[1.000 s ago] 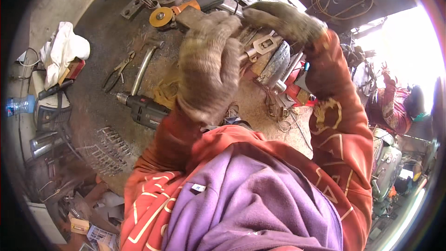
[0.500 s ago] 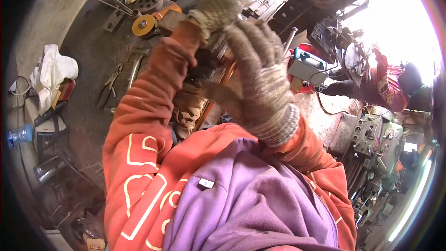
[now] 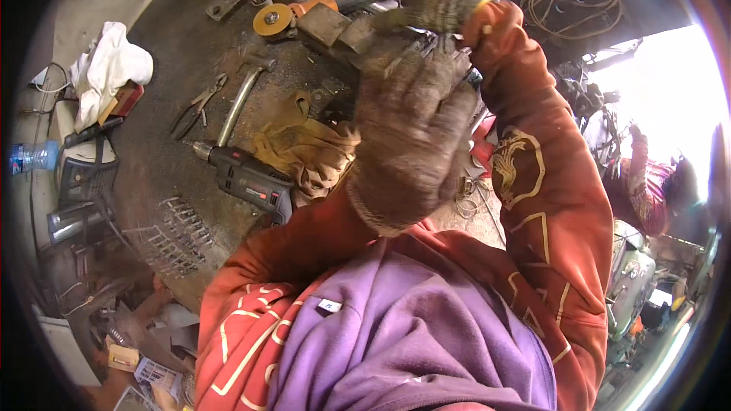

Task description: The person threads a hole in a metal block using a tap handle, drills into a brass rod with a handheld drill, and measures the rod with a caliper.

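Note:
My left hand (image 3: 411,137), in a dirty brown knit glove, is raised in front of my chest with its back toward me. Its fingers stretch away from me, blurred, and I see nothing held in them. Farther off, my right hand (image 3: 438,6), gloved too, reaches leftward over the back of the bench; motion smears its fingers. Close to it lie metal blocks (image 3: 324,25) and an angle grinder (image 3: 314,5) with a yellow disc. Left of my left hand are a crumpled tan leather piece (image 3: 304,151) and a dark power drill (image 3: 247,180).
A hammer (image 3: 242,103) and pliers (image 3: 200,104) lie on the dark bench (image 3: 164,160). White cloth (image 3: 114,68) and a plastic bottle (image 3: 34,157) are at far left. Looped cable (image 3: 567,11) hangs back right. Another person (image 3: 646,190) is at right, near green machinery (image 3: 632,278).
My right hand has swung up and away over the bench, while my left has drawn down toward my chest. The view has shifted, bringing the drill into sight.

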